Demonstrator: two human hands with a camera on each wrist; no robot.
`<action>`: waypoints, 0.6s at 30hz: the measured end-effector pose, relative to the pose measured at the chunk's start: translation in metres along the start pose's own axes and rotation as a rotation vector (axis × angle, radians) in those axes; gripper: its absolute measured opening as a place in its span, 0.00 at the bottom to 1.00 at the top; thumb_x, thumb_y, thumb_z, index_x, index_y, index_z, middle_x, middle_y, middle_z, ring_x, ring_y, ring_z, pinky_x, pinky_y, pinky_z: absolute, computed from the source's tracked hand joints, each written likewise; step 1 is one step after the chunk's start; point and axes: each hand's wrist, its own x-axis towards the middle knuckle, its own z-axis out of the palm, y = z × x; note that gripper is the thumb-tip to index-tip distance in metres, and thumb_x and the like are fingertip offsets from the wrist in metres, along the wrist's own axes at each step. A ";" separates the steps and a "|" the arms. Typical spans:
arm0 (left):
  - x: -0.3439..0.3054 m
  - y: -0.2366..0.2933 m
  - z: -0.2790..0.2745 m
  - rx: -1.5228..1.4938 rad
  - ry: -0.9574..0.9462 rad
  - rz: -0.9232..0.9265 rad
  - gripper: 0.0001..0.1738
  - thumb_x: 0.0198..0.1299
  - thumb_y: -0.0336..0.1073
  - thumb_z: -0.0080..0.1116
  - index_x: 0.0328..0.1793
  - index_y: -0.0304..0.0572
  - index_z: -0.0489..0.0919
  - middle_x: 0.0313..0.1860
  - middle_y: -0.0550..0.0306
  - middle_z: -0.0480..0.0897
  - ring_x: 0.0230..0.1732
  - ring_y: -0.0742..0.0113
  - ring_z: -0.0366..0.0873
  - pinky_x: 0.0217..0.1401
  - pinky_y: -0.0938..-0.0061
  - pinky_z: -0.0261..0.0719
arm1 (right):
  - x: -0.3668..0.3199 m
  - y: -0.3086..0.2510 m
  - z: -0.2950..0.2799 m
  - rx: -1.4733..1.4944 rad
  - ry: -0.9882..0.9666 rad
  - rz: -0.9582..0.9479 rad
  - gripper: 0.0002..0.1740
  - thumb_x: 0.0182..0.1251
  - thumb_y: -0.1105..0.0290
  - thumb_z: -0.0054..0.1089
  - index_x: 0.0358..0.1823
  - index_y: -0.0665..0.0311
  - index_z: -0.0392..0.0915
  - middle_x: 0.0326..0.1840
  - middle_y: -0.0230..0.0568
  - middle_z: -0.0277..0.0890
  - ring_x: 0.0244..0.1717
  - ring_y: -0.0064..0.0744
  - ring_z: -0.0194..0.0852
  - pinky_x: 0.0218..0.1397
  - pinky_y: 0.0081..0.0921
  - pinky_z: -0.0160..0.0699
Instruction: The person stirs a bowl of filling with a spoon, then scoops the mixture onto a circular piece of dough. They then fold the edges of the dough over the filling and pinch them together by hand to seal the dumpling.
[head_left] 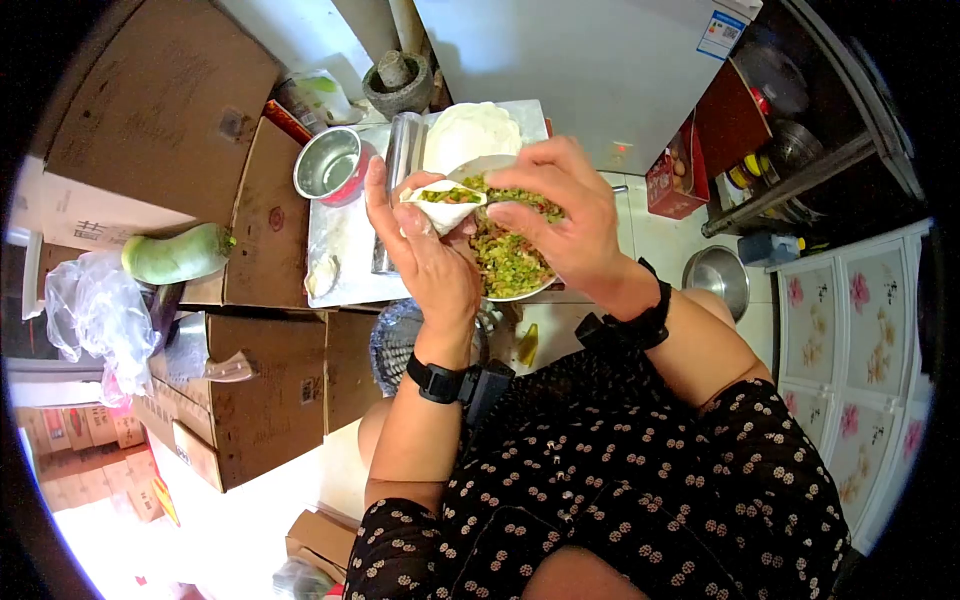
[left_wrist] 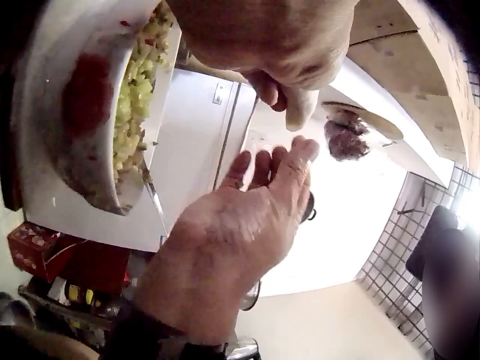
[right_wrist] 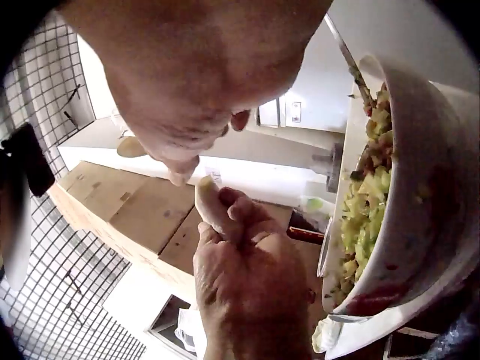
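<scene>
In the head view my left hand (head_left: pixel 435 260) holds a dumpling wrapper (head_left: pixel 450 212) folded partway round chopped green and orange filling (head_left: pixel 447 196). The left wrist view shows the pale end of that wrapper (left_wrist: pixel 301 110) poking out beyond the fingers. My right hand (head_left: pixel 570 220) hovers just to the right with its fingers loosely bent and nothing visible in them. From the right wrist, the wrapper (right_wrist: pixel 216 212) appears between the left thumb and fingers, close under the right fingertips. Beneath both hands sits a bowl (right_wrist: pixel 427 172) of chopped filling (head_left: pixel 508 262), with a utensil handle (head_left: pixel 620 189) beyond its rim.
Behind the bowl lies a stack of round wrappers (head_left: pixel 475 132) on a white board (head_left: pixel 350 250), beside a silvery cylinder (head_left: pixel 403 150). A red-sided metal pot (head_left: pixel 330 167) and a stone mortar (head_left: pixel 398 90) stand further left. Cardboard boxes (head_left: pixel 265 390) crowd the left; drawers (head_left: pixel 850 350) stand right.
</scene>
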 end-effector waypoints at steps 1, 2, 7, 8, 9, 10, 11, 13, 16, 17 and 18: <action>0.000 0.001 0.001 0.001 0.008 0.006 0.35 0.80 0.53 0.42 0.84 0.48 0.48 0.55 0.50 0.75 0.48 0.67 0.77 0.46 0.76 0.81 | 0.002 -0.006 -0.003 -0.023 -0.002 -0.038 0.18 0.53 0.68 0.77 0.48 0.59 0.87 0.44 0.39 0.78 0.48 0.42 0.75 0.50 0.35 0.75; 0.000 0.003 0.005 0.002 0.017 0.010 0.35 0.80 0.53 0.42 0.84 0.48 0.48 0.55 0.50 0.75 0.47 0.67 0.77 0.46 0.76 0.81 | 0.002 -0.009 -0.005 -0.046 -0.004 -0.074 0.17 0.52 0.69 0.78 0.44 0.59 0.88 0.39 0.36 0.77 0.44 0.39 0.75 0.47 0.33 0.75; -0.003 0.003 0.004 0.074 -0.022 0.041 0.34 0.80 0.51 0.41 0.84 0.45 0.49 0.55 0.50 0.75 0.48 0.67 0.76 0.48 0.76 0.81 | 0.000 -0.007 0.000 0.125 0.005 0.027 0.17 0.51 0.72 0.79 0.44 0.61 0.88 0.35 0.34 0.77 0.36 0.30 0.75 0.40 0.26 0.75; -0.003 0.003 0.004 0.084 -0.025 0.056 0.34 0.80 0.51 0.41 0.84 0.44 0.49 0.55 0.49 0.75 0.48 0.67 0.76 0.49 0.76 0.81 | 0.002 -0.011 -0.002 0.199 0.024 0.100 0.17 0.51 0.73 0.80 0.44 0.61 0.88 0.35 0.34 0.77 0.35 0.28 0.75 0.40 0.24 0.75; -0.004 0.003 0.004 0.095 -0.028 0.071 0.34 0.81 0.51 0.40 0.84 0.44 0.49 0.55 0.49 0.75 0.48 0.67 0.76 0.49 0.76 0.81 | 0.004 -0.014 -0.004 0.272 0.043 0.172 0.17 0.51 0.73 0.80 0.44 0.62 0.88 0.36 0.34 0.77 0.34 0.26 0.75 0.39 0.23 0.75; -0.004 0.004 0.005 0.090 -0.026 0.064 0.34 0.81 0.51 0.40 0.83 0.43 0.49 0.55 0.49 0.75 0.49 0.68 0.76 0.50 0.75 0.80 | 0.003 -0.012 -0.002 0.308 0.004 0.218 0.17 0.52 0.74 0.79 0.45 0.63 0.88 0.36 0.34 0.78 0.34 0.24 0.75 0.39 0.22 0.75; -0.006 0.008 0.008 0.085 -0.026 0.055 0.34 0.81 0.51 0.40 0.83 0.42 0.50 0.54 0.49 0.75 0.49 0.68 0.76 0.51 0.75 0.79 | 0.001 -0.008 0.000 0.343 -0.034 0.266 0.17 0.52 0.74 0.79 0.45 0.64 0.88 0.37 0.34 0.79 0.34 0.23 0.75 0.39 0.21 0.75; -0.006 0.007 0.008 0.103 -0.040 0.062 0.34 0.80 0.53 0.40 0.82 0.40 0.52 0.54 0.50 0.75 0.49 0.68 0.76 0.52 0.75 0.78 | 0.000 -0.007 0.001 0.382 -0.071 0.311 0.17 0.54 0.75 0.79 0.47 0.65 0.88 0.39 0.35 0.81 0.35 0.21 0.76 0.39 0.20 0.76; -0.007 0.000 0.005 0.154 -0.058 0.099 0.35 0.79 0.56 0.41 0.79 0.38 0.57 0.53 0.52 0.74 0.48 0.68 0.76 0.51 0.75 0.77 | -0.001 -0.008 0.001 0.384 -0.073 0.294 0.18 0.55 0.75 0.78 0.49 0.66 0.88 0.40 0.37 0.83 0.37 0.22 0.78 0.40 0.20 0.76; -0.007 -0.002 0.005 0.159 -0.054 0.105 0.34 0.80 0.56 0.40 0.78 0.36 0.58 0.53 0.52 0.74 0.48 0.68 0.76 0.51 0.75 0.78 | 0.000 -0.009 0.000 0.375 -0.072 0.282 0.18 0.55 0.75 0.77 0.49 0.66 0.88 0.40 0.38 0.84 0.37 0.22 0.79 0.40 0.20 0.77; -0.007 -0.003 0.005 0.165 -0.050 0.111 0.34 0.80 0.56 0.40 0.77 0.35 0.59 0.53 0.52 0.74 0.49 0.68 0.76 0.51 0.75 0.78 | 0.002 -0.009 0.000 0.367 -0.071 0.269 0.18 0.56 0.75 0.77 0.49 0.66 0.88 0.41 0.38 0.84 0.38 0.22 0.79 0.41 0.19 0.77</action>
